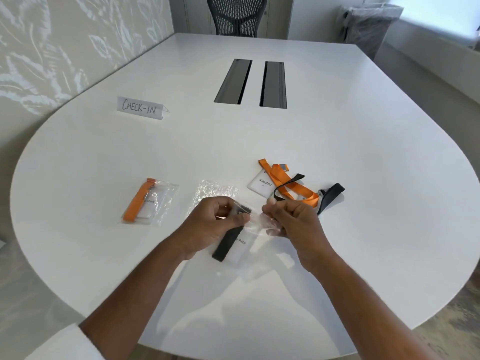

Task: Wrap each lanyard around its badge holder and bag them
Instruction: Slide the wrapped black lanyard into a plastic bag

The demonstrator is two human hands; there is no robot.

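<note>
- Bright, even daylight from the window [439, 16] at upper right, blown out to pale blue-white.
- Soft grey arm shadows on the glossy table [337, 141], near edge.
- Slight motion blur on both hands and the bag [262, 222].
- Wide-angle bending toward the edges; corners soft.

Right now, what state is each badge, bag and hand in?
Orange-lanyard badge: wrapped, bagged.
Black-lanyard badge: wrapped, in clear bag.
Spare bag: flat, unfilled.
V.Kohli badge: orange lanyard loose.
Black lanyard: loose.
Left hand: pinching clear bag.
Right hand: pinching clear bag.
</note>
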